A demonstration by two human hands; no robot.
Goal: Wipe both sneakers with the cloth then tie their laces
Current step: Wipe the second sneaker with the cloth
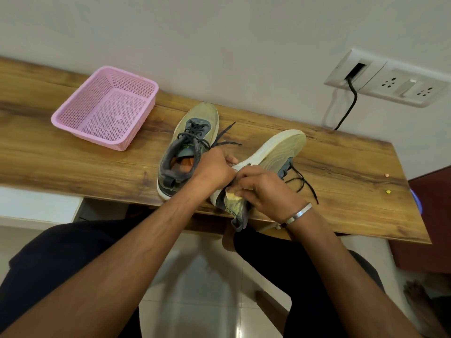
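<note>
Two olive-green and grey sneakers lie on the wooden table [73,152]. The left sneaker [188,147] stands upright with its dark laces loose. The right sneaker [273,157] is tipped on its side, white sole edge toward me, laces [305,184] trailing on the table. My left hand [214,169] grips the sole side of this tipped sneaker near the heel. My right hand [263,191] presses a small yellowish cloth [234,196] against the sneaker's heel, fingers curled round the cloth. The heel hangs over the table's front edge.
A pink perforated basket [107,108] sits at the table's back left. A wall socket panel [390,79] with a black cable is at the right. Two small bits [386,175] lie on the table's right part. My legs are below the table edge.
</note>
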